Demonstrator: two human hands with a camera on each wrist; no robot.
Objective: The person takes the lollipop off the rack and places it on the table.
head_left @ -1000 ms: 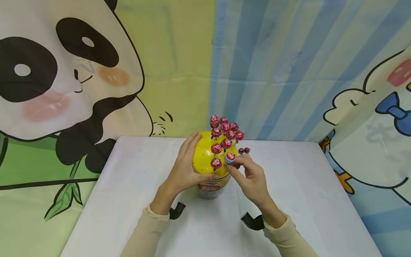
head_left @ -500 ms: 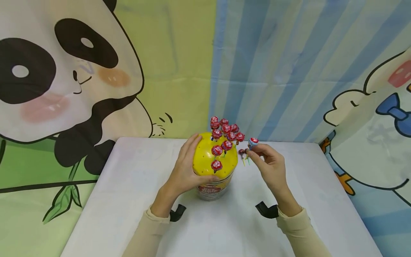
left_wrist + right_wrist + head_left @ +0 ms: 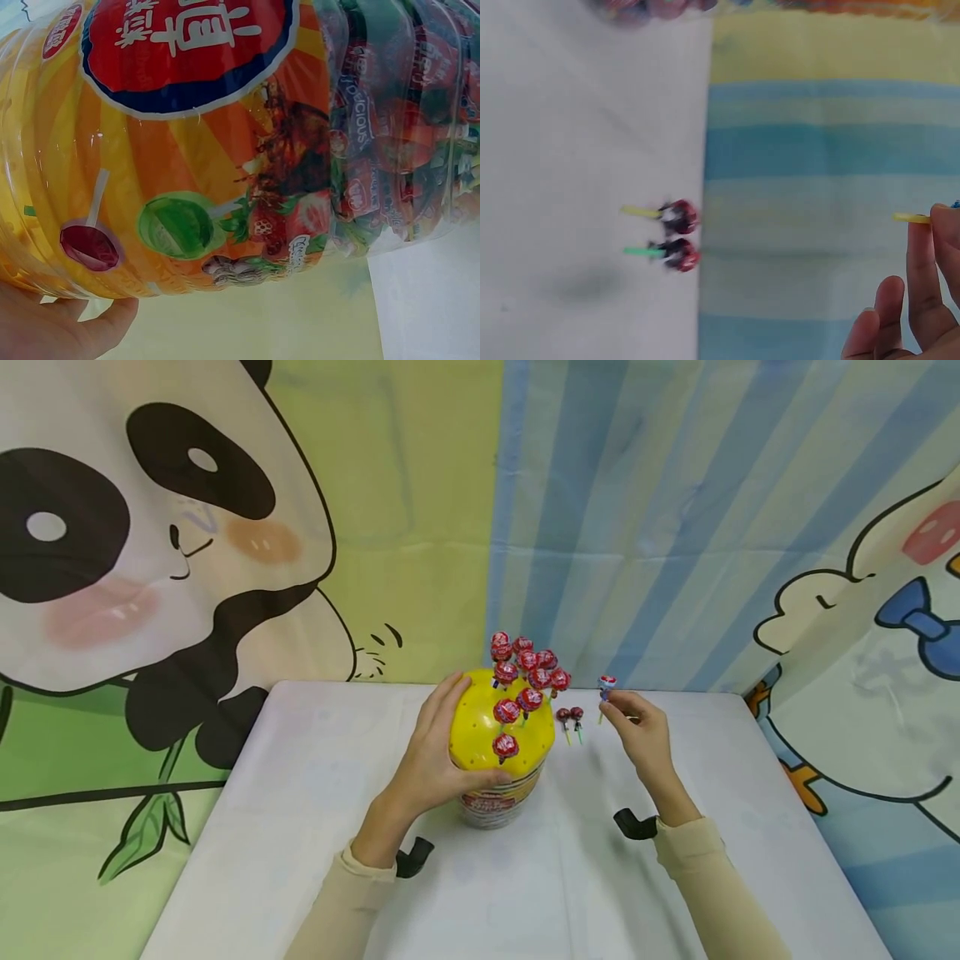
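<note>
A yellow domed lollipop jar (image 3: 500, 735) stands mid-table, with several red-wrapped lollipops (image 3: 528, 668) stuck into its top. My left hand (image 3: 431, 752) grips the jar's left side; the left wrist view fills with its printed label (image 3: 187, 150) and my thumb (image 3: 67, 330) below. To the right of the jar my right hand (image 3: 637, 727) pinches the stick of one blue-and-red lollipop (image 3: 606, 683), held upright above the table. Two dark red lollipops (image 3: 570, 717) lie on the table between jar and right hand, seen too as lollipops (image 3: 676, 234) in the right wrist view.
The white table (image 3: 300, 827) has its back edge against cartoon curtains: a panda (image 3: 150, 543) at left, blue stripes (image 3: 637, 527) behind, a duck (image 3: 885, 635) at right. Black wrist straps (image 3: 636, 825) sit on both cream sleeves.
My right hand pulled the blue-and-red lollipop away from the jar's front and carried it right and back, past the two lying lollipops. The left hand kept hold of the jar.
</note>
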